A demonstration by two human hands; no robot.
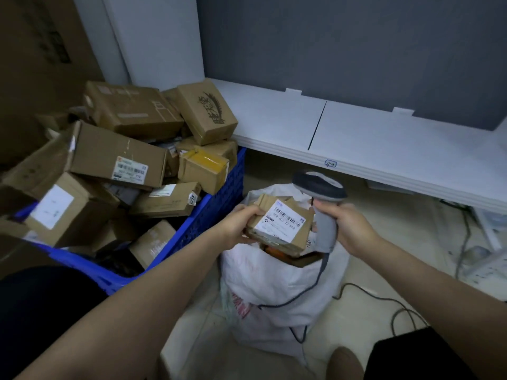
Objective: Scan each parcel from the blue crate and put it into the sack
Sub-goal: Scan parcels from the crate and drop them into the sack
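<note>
My left hand (241,224) grips a small brown cardboard parcel (297,234) by its left end, white barcode label facing up, just above the mouth of the white sack (274,292). My right hand (354,229) holds a grey handheld scanner (323,196) by its handle, its head tilted over the parcel's right side. The sack stands on the floor with other parcels showing inside it. At the left, the blue crate (219,209) is heaped with several cardboard parcels (115,157).
A low white shelf (384,144) runs along the grey wall behind the sack. The scanner's cable (384,300) trails across the tiled floor to the right. A large brown carton (41,64) stands at the far left. My knees show at the bottom.
</note>
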